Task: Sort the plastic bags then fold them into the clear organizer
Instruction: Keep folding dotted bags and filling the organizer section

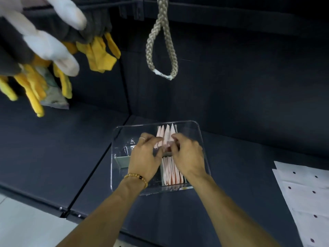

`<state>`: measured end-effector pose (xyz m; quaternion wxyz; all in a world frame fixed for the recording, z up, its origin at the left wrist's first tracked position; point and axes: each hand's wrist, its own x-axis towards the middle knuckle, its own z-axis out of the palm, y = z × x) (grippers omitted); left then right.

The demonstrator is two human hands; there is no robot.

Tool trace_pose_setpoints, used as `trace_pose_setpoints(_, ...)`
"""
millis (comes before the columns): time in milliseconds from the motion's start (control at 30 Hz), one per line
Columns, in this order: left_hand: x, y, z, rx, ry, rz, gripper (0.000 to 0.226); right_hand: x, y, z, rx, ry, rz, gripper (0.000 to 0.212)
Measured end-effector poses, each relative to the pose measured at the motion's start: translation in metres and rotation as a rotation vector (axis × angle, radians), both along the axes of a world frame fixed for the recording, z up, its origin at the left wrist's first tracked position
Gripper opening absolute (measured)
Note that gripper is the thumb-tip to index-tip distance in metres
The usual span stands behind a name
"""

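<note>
While upright, pink folded bags [167,133] tip-away.

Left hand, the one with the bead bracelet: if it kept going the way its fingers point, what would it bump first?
Probably the folded pink bags standing in the clear organizer's far compartment; the left hand already has fingers curled there, though depth is unclear.

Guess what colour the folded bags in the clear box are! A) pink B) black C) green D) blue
A: the folded bags standing in rows inside the clear organizer are pale pink, and both the left hand and the right hand are busy with them over the far row.
</note>
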<state>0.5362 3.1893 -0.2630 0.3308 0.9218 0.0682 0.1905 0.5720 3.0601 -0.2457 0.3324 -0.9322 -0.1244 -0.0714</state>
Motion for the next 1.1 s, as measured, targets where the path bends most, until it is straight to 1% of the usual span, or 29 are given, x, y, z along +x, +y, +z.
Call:
trace_pose_setpoints(67, 0.002, -0.002, 0.002, -0.029, 0.031, 0.013, 0.027, 0.002, 0.001, 0.002, 0.02, 0.085, -0.014, 0.024)
trace_pose_setpoints(133, 0.002, -0.005, 0.007, -0.11, 0.043, 0.042, 0.028, 0.0, -0.003, 0.006, 0.105, 0.09, -0.052, 0.022)
trace_pose_setpoints(200, -0.001, -0.01, 0.013, -0.219, 0.029, 0.077, 0.026, -0.005, -0.014, 0.013, 0.187, 0.073, -0.096, 0.02)
trace_pose_setpoints(267, -0.009, -0.02, 0.02, -0.348, -0.006, 0.112, 0.022, -0.011, -0.034, 0.017, 0.286, 0.096, -0.162, 0.018)
trace_pose_setpoints(367, -0.026, -0.046, 0.026, -0.559, -0.045, 0.14, 0.013, -0.024, -0.077, 0.015, 0.46, 0.145, -0.31, 0.016)
trace_pose_setpoints(433, -0.04, -0.07, 0.024, -0.675, -0.027, 0.122, 0.013, -0.039, -0.113, 0.012, 0.544, 0.161, -0.424, 0.015)
trace_pose_setpoints(500, -0.053, -0.1, 0.018, -0.754, 0.034, 0.082, 0.014, -0.057, -0.154, 0.005, 0.58, 0.172, -0.538, 0.013)
trace_pose_setpoints(567, -0.067, -0.135, 0.012, -0.828, 0.102, 0.006, 0.014, -0.079, -0.198, -0.003, 0.587, 0.187, -0.653, 0.011)
trace_pose_setpoints(633, -0.078, -0.174, 0.005, -0.847, 0.178, -0.09, 0.015, -0.102, -0.246, -0.012, 0.541, 0.191, -0.765, 0.013)
trace_pose_setpoints(700, -0.085, -0.213, -0.003, -0.812, 0.251, -0.186, 0.017, -0.127, -0.292, -0.019, 0.438, 0.214, -0.869, 0.021)
trace_pose_setpoints(800, -0.091, -0.267, -0.012, -0.72, 0.33, -0.316, 0.024, -0.162, -0.351, -0.032, 0.281, 0.31, -0.964, 0.034)
trace_pose_setpoints(833, -0.092, -0.282, -0.016, -0.676, 0.353, -0.365, 0.027, -0.172, -0.365, -0.037, 0.212, 0.353, -0.966, 0.036)
trace_pose_setpoints(900, -0.094, -0.307, -0.025, -0.555, 0.383, -0.478, 0.033, -0.189, -0.383, -0.049, 0.053, 0.435, -0.884, 0.038)
trace_pose_setpoints(967, -0.097, -0.324, -0.036, -0.351, 0.39, -0.627, 0.04, -0.2, -0.387, -0.058, -0.126, 0.467, -0.771, 0.044)
trace_pose_setpoints(1000, -0.099, -0.328, -0.042, -0.218, 0.382, -0.718, 0.045, -0.204, -0.386, -0.061, -0.183, 0.448, -0.746, 0.049)
trace_pose_setpoints(1033, -0.1, -0.33, -0.049, -0.081, 0.362, -0.814, 0.05, -0.206, -0.385, -0.064, -0.205, 0.415, -0.743, 0.05)
trace_pose_setpoints(1100, -0.103, -0.333, -0.059, 0.136, 0.307, -0.961, 0.055, -0.207, -0.383, -0.068, -0.215, 0.345, -0.76, 0.042)
